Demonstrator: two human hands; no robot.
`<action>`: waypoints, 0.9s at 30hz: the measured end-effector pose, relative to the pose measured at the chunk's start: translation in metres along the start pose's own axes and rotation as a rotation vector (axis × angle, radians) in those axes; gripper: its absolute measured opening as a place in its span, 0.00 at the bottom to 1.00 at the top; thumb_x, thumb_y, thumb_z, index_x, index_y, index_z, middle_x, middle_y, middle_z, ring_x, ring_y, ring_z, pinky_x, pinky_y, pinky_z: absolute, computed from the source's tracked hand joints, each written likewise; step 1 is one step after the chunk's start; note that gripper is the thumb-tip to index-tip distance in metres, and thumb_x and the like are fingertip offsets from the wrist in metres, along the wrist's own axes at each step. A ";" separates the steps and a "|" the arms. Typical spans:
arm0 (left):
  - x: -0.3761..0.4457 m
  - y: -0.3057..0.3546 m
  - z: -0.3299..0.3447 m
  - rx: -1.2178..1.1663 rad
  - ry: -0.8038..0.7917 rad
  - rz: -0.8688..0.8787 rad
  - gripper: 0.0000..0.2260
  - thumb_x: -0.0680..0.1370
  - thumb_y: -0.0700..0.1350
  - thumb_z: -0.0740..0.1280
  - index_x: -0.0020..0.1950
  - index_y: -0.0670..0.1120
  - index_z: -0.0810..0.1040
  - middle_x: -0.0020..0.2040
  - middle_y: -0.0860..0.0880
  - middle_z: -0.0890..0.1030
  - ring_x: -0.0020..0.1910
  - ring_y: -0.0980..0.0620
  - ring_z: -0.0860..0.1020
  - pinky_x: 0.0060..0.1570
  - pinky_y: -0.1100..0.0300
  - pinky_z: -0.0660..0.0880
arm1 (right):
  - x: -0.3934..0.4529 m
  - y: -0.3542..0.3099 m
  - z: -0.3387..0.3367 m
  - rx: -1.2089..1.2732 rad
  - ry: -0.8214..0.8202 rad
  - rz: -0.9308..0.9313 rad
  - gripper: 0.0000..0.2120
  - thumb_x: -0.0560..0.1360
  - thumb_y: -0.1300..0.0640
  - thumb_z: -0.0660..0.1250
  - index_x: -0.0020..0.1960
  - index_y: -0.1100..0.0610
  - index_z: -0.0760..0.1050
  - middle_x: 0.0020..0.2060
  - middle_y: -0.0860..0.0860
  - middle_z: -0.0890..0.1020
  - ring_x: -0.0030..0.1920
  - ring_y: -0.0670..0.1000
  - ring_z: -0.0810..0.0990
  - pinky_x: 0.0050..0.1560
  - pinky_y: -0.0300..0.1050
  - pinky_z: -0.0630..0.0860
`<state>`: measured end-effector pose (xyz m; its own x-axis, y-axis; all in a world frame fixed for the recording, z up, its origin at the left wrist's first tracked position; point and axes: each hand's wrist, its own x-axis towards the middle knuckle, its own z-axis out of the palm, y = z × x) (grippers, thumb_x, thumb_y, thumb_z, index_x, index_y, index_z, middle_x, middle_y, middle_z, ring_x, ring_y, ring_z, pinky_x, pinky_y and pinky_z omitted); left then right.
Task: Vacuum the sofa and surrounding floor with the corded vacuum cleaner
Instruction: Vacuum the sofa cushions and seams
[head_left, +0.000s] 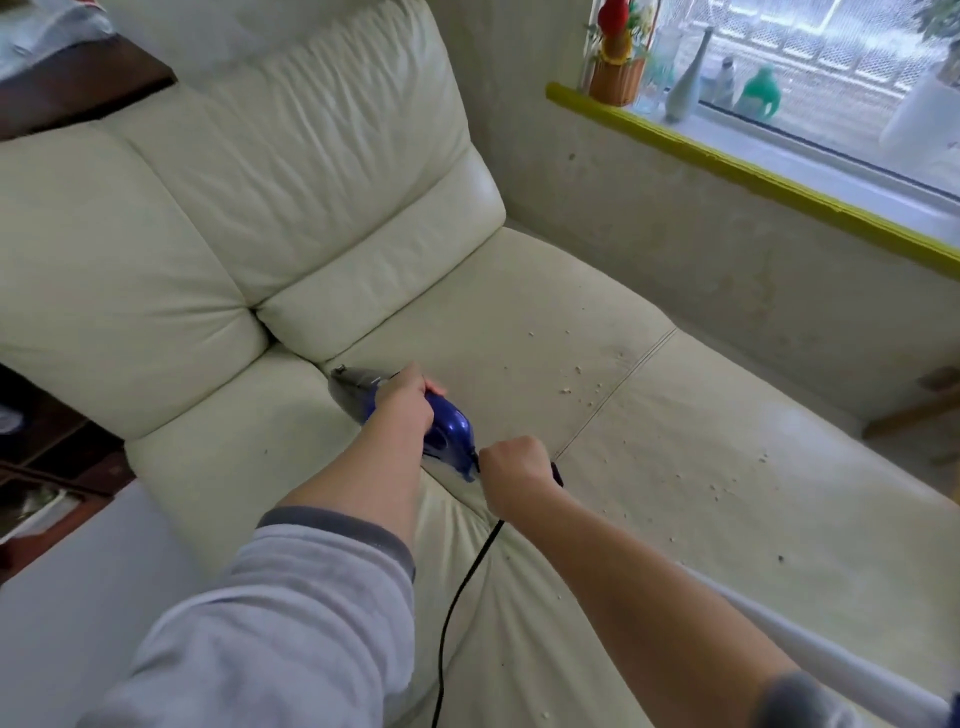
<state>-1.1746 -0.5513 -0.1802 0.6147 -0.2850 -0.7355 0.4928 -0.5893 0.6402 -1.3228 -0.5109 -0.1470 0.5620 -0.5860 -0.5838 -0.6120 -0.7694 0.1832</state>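
A single wide-angle view comes from a camera on the person's head, looking forward and steeply down along both forearms. It sits close over the cream sofa (467, 291), whose seat and back cushions fill most of the picture. Straight lines bow toward the edges. The window sill (753, 171) runs across the upper right, and dark floor (47, 467) shows at the left edge.

Yellow-edged windowsill (737, 166): wicker basket (615, 80), pale slim vase (688, 78), green bottle (759, 93).
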 end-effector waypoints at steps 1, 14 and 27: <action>0.006 0.003 -0.004 -0.039 0.023 -0.039 0.23 0.67 0.33 0.55 0.11 0.43 0.65 0.17 0.48 0.71 0.30 0.48 0.71 0.53 0.63 0.70 | 0.011 -0.004 -0.003 -0.010 -0.004 0.000 0.11 0.76 0.64 0.61 0.55 0.56 0.76 0.35 0.49 0.76 0.36 0.52 0.80 0.37 0.40 0.74; 0.015 0.003 0.019 -0.049 -0.052 -0.066 0.25 0.70 0.36 0.55 0.12 0.43 0.72 0.31 0.49 0.79 0.43 0.47 0.76 0.46 0.59 0.73 | 0.034 0.016 0.016 0.041 -0.014 0.062 0.10 0.76 0.62 0.60 0.54 0.56 0.77 0.46 0.50 0.82 0.45 0.55 0.83 0.41 0.42 0.75; -0.030 -0.016 0.007 0.004 -0.051 -0.026 0.16 0.63 0.35 0.56 0.18 0.44 0.75 0.31 0.48 0.80 0.41 0.48 0.77 0.46 0.62 0.70 | -0.022 0.018 0.019 0.003 0.042 0.030 0.11 0.77 0.63 0.59 0.56 0.58 0.76 0.45 0.51 0.82 0.45 0.54 0.83 0.44 0.44 0.79</action>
<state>-1.2049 -0.5391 -0.1699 0.5695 -0.3075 -0.7623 0.5059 -0.5999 0.6199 -1.3572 -0.5073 -0.1461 0.5660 -0.6190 -0.5444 -0.6303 -0.7506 0.1981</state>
